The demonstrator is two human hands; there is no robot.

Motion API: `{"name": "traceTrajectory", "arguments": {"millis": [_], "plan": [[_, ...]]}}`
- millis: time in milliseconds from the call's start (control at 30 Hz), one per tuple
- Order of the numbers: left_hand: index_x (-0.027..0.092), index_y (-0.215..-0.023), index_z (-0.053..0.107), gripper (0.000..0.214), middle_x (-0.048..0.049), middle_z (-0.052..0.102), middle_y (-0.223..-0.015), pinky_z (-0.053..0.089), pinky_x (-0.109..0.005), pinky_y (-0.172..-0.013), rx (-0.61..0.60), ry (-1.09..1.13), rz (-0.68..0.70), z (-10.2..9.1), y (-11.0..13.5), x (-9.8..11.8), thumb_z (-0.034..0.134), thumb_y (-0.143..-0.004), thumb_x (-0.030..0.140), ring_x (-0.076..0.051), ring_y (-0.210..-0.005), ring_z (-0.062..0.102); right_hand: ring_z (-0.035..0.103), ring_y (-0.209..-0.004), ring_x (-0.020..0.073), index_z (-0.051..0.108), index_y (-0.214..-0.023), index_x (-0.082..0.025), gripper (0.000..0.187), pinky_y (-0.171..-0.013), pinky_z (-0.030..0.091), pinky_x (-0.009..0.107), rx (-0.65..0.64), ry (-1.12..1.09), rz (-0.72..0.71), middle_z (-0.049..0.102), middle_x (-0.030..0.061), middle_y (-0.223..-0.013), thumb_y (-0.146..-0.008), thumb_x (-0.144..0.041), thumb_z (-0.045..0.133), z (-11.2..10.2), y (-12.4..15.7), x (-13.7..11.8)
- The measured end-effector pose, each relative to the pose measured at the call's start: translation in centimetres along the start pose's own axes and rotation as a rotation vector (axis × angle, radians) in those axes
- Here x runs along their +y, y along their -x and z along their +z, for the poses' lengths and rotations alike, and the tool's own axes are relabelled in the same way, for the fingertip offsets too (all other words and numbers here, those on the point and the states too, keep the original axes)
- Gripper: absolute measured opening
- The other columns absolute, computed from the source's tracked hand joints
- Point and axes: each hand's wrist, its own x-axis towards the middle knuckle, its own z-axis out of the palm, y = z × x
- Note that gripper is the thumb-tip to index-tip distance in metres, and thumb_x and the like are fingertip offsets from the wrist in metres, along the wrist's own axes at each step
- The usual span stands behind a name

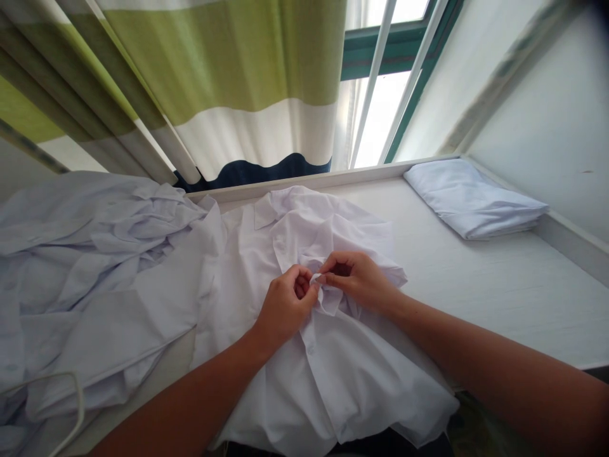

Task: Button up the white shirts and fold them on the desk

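A white button-up shirt [371,368] lies spread on the white table, its collar toward the window and its hem hanging over the near edge. Around the middle of its front placket, my left hand [288,298] pinches the cloth between thumb and fingers. My right hand [354,276] grips the same raised fold from the other side, fingertips close to the left ones. Whatever button sits between the fingertips is hidden. Below my hands, a small button shows on the placket.
A heap of crumpled white shirts [109,273] covers the table's left side. Folded white garments [476,197] lie at the far right corner of the table [499,292]. A pale cable [78,406] loops at lower left. Behind hang a striped curtain [247,63] and window bars [373,82].
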Motion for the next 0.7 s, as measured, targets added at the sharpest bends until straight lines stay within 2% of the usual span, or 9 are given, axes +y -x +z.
{"name": "traceTrajectory", "arguments": {"millis": [300,433,567,700], "plan": [[0.021,-0.086,0.057,0.007,0.0051,0.052,-0.065,0.039,-0.025,-0.058,0.018,-0.120,0.004,0.16,-0.32,0.68,0.059,-0.084,0.027,-0.012,-0.058,0.050,0.059,-0.069,0.0148,0.071,-0.080,-0.018,0.014,-0.062,0.045,0.027,-0.002,-0.040,-0.010,0.069,0.0012,-0.075,-0.079,-0.031,0.074,0.38,0.14,-0.16],[0.021,-0.090,0.057,0.015,0.0050,0.051,-0.065,0.038,-0.026,-0.059,0.001,-0.148,0.045,0.13,-0.31,0.66,0.060,-0.087,0.036,-0.013,-0.059,0.049,0.061,-0.068,0.0153,0.070,-0.080,-0.018,0.020,-0.062,0.047,0.027,0.004,-0.069,0.013,0.069,0.0017,-0.075,-0.078,-0.037,0.076,0.35,0.02,-0.12],[0.021,-0.094,0.058,0.023,0.0042,0.051,-0.069,0.038,-0.026,-0.060,-0.045,-0.142,0.043,-0.12,-0.37,0.29,0.057,-0.092,0.044,-0.014,-0.062,0.049,0.062,-0.068,0.0154,0.071,-0.079,-0.018,0.017,-0.062,0.048,0.027,-0.011,-0.125,0.041,0.070,0.0016,-0.075,-0.076,-0.033,0.077,0.12,-0.17,0.01],[0.021,-0.094,0.058,0.025,0.0022,0.058,-0.075,0.039,-0.026,-0.062,-0.119,-0.109,0.048,-0.44,-0.47,0.05,0.052,-0.096,0.045,-0.015,-0.067,0.053,0.061,-0.066,0.0141,0.071,-0.077,-0.018,0.013,-0.061,0.045,0.026,-0.036,-0.158,0.082,0.068,0.0000,-0.071,-0.075,-0.029,0.076,-0.04,-0.23,-0.03]]}}
